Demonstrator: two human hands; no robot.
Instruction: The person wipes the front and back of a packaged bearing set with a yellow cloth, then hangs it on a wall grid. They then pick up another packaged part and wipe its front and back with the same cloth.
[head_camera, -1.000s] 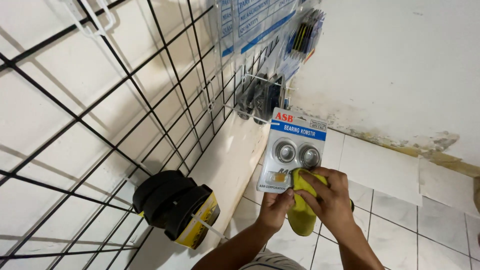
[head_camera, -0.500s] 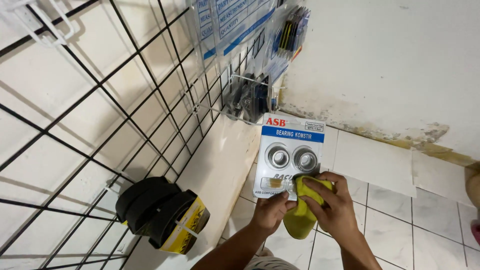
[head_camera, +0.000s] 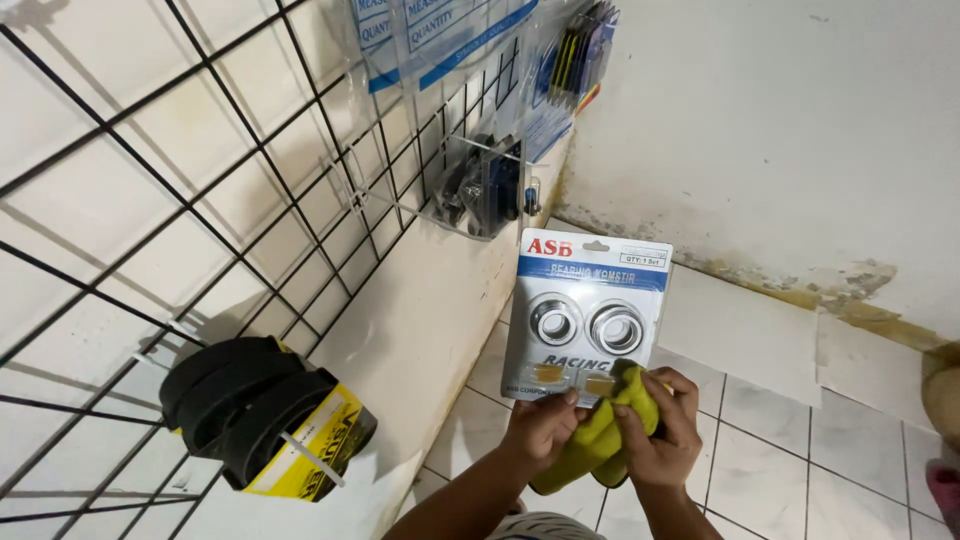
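Left hand (head_camera: 540, 430) grips the blister pack (head_camera: 588, 318); right hand (head_camera: 660, 435) presses a yellow cloth (head_camera: 600, 440) on its lower edge; wiping under way, upper face untouched.

Black wire grid rack (head_camera: 300, 150) on wall: black belts (head_camera: 262, 415) and clear packets (head_camera: 480, 180) hanging.
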